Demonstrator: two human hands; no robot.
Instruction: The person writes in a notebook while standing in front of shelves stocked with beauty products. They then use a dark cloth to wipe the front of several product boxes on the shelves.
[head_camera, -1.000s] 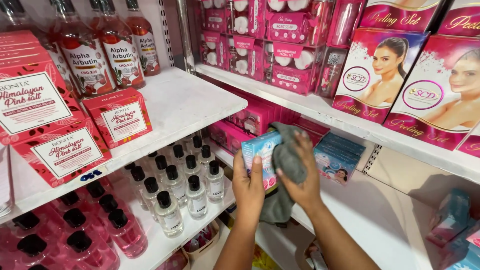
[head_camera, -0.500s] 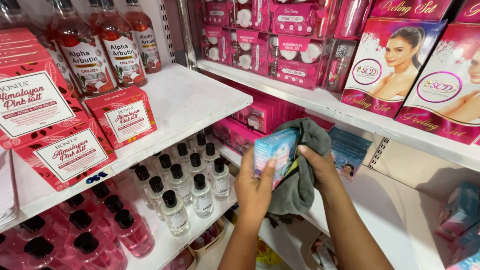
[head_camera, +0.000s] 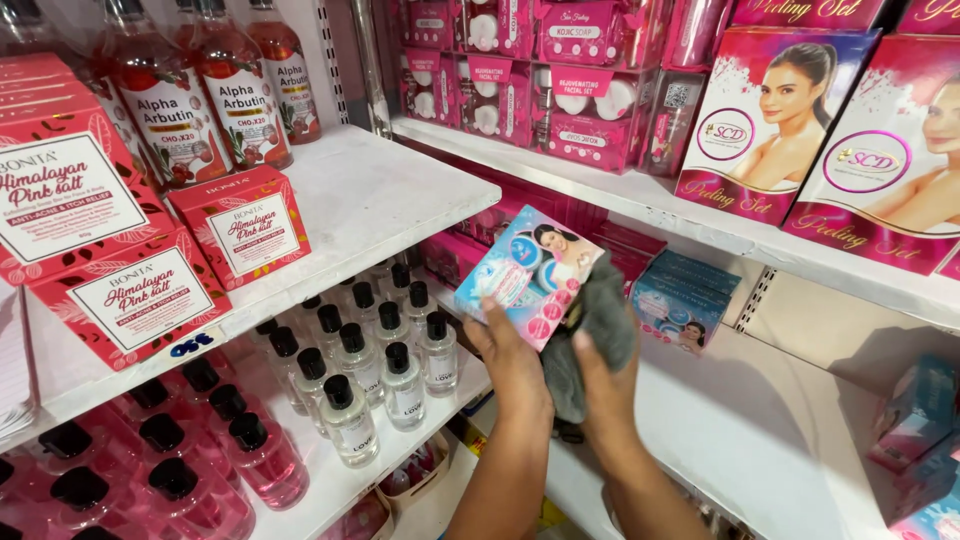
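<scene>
My left hand (head_camera: 515, 365) holds a small blue and pink box (head_camera: 530, 275), fingers pinching its lower edge. My right hand (head_camera: 600, 385), at 3 o'clock of it, grips a grey cloth (head_camera: 600, 320), fingers pressed around it, touching the box.

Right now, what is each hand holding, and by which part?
The left hand grips the small blue-and-pink box by its lower edge. The right hand holds the grey cloth, bunched, against the box's back.
</scene>
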